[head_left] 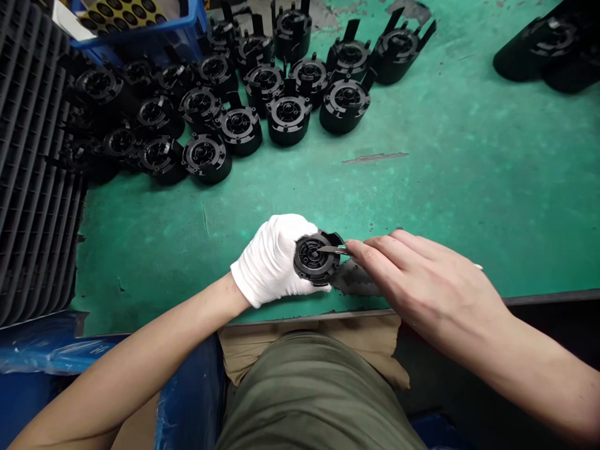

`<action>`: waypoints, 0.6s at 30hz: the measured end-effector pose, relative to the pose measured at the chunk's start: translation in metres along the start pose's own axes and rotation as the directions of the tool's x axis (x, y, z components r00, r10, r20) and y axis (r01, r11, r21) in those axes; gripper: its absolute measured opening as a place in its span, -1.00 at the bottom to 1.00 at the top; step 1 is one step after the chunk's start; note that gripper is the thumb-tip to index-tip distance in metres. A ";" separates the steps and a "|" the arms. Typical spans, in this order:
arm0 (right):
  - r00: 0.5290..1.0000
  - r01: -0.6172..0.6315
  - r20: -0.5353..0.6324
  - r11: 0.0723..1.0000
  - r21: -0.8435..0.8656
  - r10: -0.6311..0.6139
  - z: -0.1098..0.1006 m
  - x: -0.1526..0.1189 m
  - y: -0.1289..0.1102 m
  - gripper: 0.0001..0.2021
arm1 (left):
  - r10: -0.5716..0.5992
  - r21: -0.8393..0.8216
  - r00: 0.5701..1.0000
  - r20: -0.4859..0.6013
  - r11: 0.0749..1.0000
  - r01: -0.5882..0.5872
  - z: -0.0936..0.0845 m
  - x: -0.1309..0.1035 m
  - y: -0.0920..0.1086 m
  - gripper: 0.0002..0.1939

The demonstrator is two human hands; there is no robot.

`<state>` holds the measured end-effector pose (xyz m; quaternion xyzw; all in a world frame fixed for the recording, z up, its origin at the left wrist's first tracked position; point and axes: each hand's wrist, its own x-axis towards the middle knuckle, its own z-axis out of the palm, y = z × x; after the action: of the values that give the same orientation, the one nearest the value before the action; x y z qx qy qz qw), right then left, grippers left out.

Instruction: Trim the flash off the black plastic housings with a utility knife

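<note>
From the head camera, here's the gloved left hand [269, 262] curled around a round black part [312, 265], gripping it by its side over the near edge of the green tabletop [445, 175]. And there's the bare right hand [431, 281], over that same near edge, fingers pinching a slim pointed metal blade [334, 250], its tip over the part's ribbed face, contact too fine to call! Ranks of black housings [289, 119] crowd the tabletop's far left, two more dark cylinders [537, 53] at its far right.
</note>
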<state>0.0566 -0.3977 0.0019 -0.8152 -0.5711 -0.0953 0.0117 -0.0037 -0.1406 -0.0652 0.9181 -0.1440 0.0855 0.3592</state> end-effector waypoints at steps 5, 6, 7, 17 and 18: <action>1.000 -0.006 -0.006 1.000 -0.007 0.005 0.001 -0.004 -0.003 -0.66 | 0.001 -0.008 1.000 -0.011 1.000 -0.001 0.001 0.000 0.000 -0.16; 1.000 -0.005 -0.010 1.000 -0.008 0.005 0.002 -0.005 -0.004 -0.66 | 0.003 -0.011 1.000 -0.012 1.000 -0.003 0.001 0.000 0.000 -0.16; 1.000 -0.006 -0.014 1.000 -0.009 0.006 0.002 -0.006 -0.005 -0.66 | 0.002 -0.014 1.000 -0.012 1.000 -0.002 0.001 0.000 0.000 -0.15; 0.998 -0.053 0.044 0.999 -0.001 0.053 -0.002 -0.010 -0.016 -0.62 | -0.007 -0.013 1.000 -0.008 1.000 0.007 0.001 -0.002 -0.001 -0.18; 0.998 -0.052 0.043 0.999 -0.007 0.052 -0.003 -0.010 -0.017 -0.62 | -0.005 -0.013 1.000 -0.011 1.000 0.005 0.001 -0.002 -0.001 -0.18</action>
<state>0.0368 -0.4013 0.0020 -0.8316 -0.5497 -0.0790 -0.0006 -0.0048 -0.1404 -0.0674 0.9156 -0.1402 0.0886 0.3663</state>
